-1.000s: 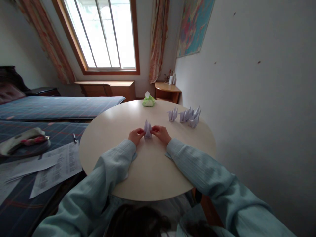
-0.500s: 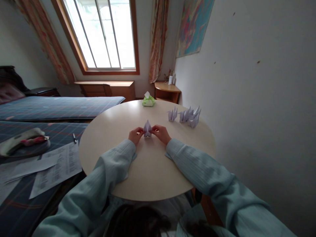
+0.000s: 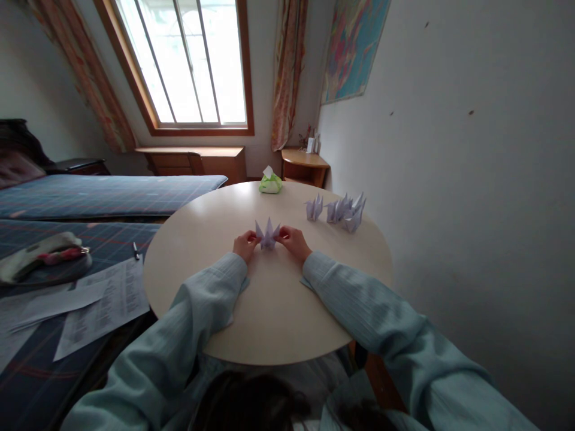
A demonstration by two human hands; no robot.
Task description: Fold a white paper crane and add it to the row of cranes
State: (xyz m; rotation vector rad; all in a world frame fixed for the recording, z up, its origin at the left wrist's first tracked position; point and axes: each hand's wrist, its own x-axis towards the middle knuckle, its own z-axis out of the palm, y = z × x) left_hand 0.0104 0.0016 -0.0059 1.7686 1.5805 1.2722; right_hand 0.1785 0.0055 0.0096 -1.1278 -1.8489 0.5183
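A pale lilac folded paper crane (image 3: 268, 235) stands in the middle of the round table (image 3: 269, 311), three points of it spread upward like a fan. On its left side, my left hand (image 3: 246, 245) pinches the paper between thumb and fingers. From the other side my right hand (image 3: 294, 242) grips the right edge the same way. The fingertips hide the lower side edges of the crane. Several finished-looking paper cranes (image 3: 313, 208) of the same colour stand in a group toward the right rear of the table.
A green tissue pack (image 3: 270, 182) sits at the table's far edge. To the left, a bed with a plaid cover (image 3: 112, 245) bears printed sheets (image 3: 108, 305), a pen (image 3: 135, 251) and a pouch-like bag (image 3: 45, 257). A white wall (image 3: 471, 209) runs along the right.
The crane's two side points now stand out left and right of the middle peak, where only one peak showed before. Both hands have hardly moved.
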